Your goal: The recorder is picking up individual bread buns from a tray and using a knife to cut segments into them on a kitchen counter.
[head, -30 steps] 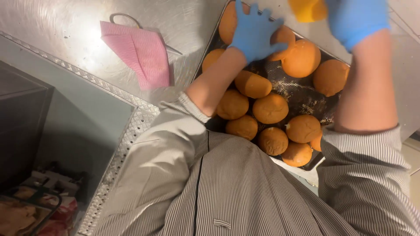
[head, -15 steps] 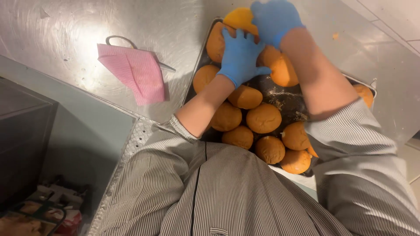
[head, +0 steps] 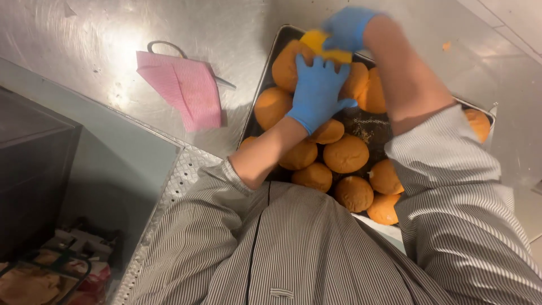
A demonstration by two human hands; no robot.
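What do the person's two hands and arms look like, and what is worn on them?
Both the left hand and the right hand wear thin, snug blue disposable gloves that end at the wrist. The forearms are bare. The sleeves are pushed up toward the elbows and belong to a garment with fine grey and white vertical stripes. No watch or jewellery shows.

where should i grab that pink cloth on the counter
Probably the pink cloth is best pinched at its near right corner, coming from above. It lies flat and folded on the steel counter, apart from the tray, so no edge stands up; a corner lifts easiest.
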